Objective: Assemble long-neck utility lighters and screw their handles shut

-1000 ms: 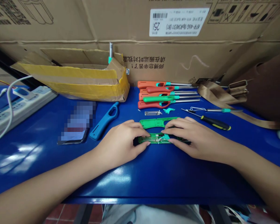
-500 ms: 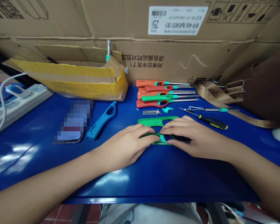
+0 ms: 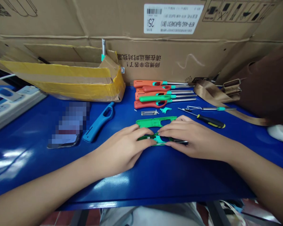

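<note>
Both hands grip a green lighter shell half (image 3: 160,144) low over the blue table. My left hand (image 3: 124,142) pinches its left end between thumb and fingers. My right hand (image 3: 194,136) is closed on the other end, with thumb below and fingers above. A turquoise trigger (image 3: 158,139) sits in the shell between my fingertips, and a dark metal rod (image 3: 181,142) juts out under my right hand. Just behind lies a second green shell half (image 3: 152,121), partly covered by my right fingers. Beyond it are a clear fuel tank (image 3: 149,113) and a loose turquoise trigger (image 3: 165,110).
Several long-nosed lighters (image 3: 153,91) lie stacked at the back. At right are a screwdriver (image 3: 211,121), a wired metal tube (image 3: 209,109) and brown ribbon (image 3: 207,94). A blue lighter shell (image 3: 99,122), a phone (image 3: 69,125), a taped carton (image 3: 68,78) and a power strip (image 3: 16,103) stand left.
The view has shifted slightly, so the scene sits further left. Both hands keep their hold on the green shell; the trigger and rod show a little more clearly between the fingers.
</note>
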Tool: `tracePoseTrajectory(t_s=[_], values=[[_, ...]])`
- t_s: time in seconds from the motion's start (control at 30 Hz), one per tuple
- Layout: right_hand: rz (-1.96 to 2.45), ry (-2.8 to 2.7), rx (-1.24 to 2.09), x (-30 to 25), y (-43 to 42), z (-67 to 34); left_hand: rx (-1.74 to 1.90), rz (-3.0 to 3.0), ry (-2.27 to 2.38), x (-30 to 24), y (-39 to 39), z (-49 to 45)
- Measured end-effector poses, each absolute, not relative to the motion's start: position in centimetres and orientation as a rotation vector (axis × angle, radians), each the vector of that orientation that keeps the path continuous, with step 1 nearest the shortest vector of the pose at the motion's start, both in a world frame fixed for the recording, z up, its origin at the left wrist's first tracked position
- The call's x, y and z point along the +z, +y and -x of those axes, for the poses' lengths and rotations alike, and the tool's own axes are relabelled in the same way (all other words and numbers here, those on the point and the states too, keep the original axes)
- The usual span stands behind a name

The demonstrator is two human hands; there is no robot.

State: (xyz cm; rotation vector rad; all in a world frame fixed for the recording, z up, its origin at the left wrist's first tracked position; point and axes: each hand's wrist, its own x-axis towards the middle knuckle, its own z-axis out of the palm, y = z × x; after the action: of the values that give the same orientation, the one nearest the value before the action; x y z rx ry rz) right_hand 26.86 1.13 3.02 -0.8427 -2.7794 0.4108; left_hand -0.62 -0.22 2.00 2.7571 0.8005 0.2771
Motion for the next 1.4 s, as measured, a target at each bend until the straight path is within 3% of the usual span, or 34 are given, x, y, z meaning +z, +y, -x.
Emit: tracePoseTrajectory(t_s=[0.2,0.5,0.77,1.07,1.4], values=[[0.721,-2.78,0.304,2.6,1.2,-27.0,0.291,-2.852,0.789,2.1,-0.3,0.7],[0.798,-2.715,0.477,2.1,1.8,-27.5,0.219,-2.999,0.774,2.2,-0.4,0.6],[0.78,-2.814,0.137,2.6,1.2,-27.0,0.196,-3.072,0.76,2.5,-0.6,0.4],[0.839,-2.749,0.252,3.3,1.4,-27.4,0.495,-2.935,0.771,1.2,0.1,1.0],[0.718,-2.855,0.167,3.0,0.6,-26.7,0.399,-3.077,0.751,1.5,-0.4,0.8]])
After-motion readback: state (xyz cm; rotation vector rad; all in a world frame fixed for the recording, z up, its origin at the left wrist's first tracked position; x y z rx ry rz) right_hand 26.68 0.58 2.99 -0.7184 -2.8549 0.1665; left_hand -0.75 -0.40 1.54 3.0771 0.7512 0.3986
